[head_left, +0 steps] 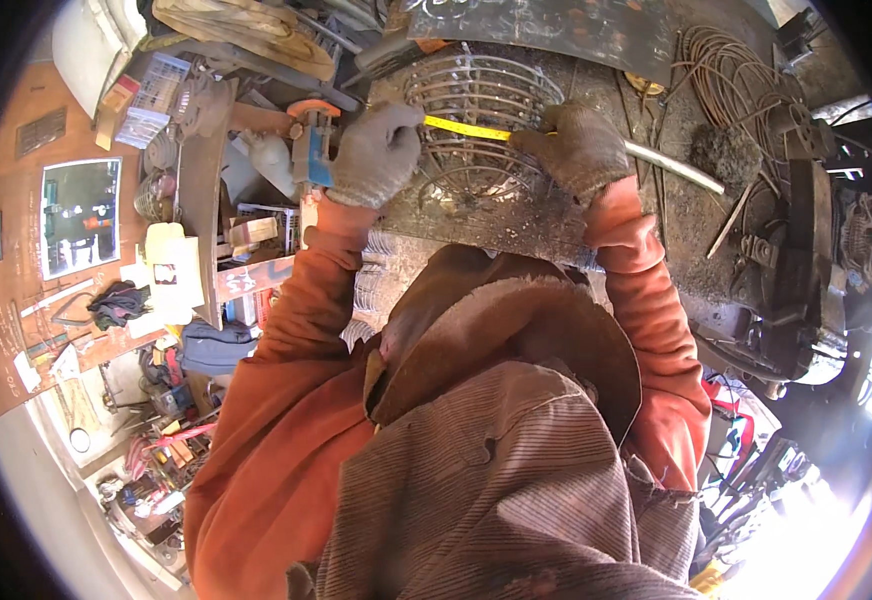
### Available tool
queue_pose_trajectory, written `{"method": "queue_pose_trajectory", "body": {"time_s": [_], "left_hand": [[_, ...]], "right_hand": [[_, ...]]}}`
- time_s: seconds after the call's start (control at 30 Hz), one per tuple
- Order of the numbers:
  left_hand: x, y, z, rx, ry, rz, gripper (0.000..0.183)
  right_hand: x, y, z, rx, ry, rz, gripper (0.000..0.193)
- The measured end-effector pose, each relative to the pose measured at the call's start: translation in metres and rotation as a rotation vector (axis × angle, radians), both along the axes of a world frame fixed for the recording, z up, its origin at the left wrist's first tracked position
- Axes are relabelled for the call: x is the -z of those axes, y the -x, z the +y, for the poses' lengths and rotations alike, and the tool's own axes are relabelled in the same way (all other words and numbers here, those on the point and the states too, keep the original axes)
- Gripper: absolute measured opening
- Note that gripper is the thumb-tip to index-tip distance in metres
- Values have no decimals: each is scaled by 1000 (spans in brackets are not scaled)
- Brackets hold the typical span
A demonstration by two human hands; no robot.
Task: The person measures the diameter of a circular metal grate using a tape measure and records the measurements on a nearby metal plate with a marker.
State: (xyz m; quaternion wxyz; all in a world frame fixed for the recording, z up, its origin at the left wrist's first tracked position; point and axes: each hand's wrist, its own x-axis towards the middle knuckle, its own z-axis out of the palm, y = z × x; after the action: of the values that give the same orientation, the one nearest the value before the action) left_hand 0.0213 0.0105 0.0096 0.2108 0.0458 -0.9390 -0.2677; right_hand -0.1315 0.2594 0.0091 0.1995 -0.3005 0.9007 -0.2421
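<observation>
A yellow tape measure blade [466,128] stretches between my two gloved hands, above a round metal bar grille [476,82] on the workbench. My left hand [381,150], in a grey knit glove, pinches the blade's left end. My right hand [581,148], gloved alike, is closed on the blade's right end; any tape case is hidden. A pale metal rod or tube [678,167] sticks out to the right from beneath my right hand; whether I grip it too, I cannot tell. Beside my left hand stands a blue clamp-like tool [311,155].
A dark metal plate [546,30] lies across the bench's far side. Coiled rusty wire [726,75] sits at the far right, with a heavy steel vise-like block [806,240] nearer. Shelves with boxes and wood [253,232] stand left. A plywood board [16,300] is beyond them.
</observation>
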Motion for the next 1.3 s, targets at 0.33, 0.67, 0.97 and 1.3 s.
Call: {"method": "queue_pose_trajectory", "body": {"time_s": [0.33,0.67,0.97,1.3], "left_hand": [[-36,14,6,362,703,65,30],[-30,23,15,401,322,-107,31],[-57,52,17,476,537,-223,17],[-17,60,17,315,81,-250,20]], "right_hand": [[5,3,0,-49,87,71,52],[12,8,-2,-10,86,-58,47],[5,0,0,47,92,-71,52],[12,-4,2,68,131,-70,53]]}}
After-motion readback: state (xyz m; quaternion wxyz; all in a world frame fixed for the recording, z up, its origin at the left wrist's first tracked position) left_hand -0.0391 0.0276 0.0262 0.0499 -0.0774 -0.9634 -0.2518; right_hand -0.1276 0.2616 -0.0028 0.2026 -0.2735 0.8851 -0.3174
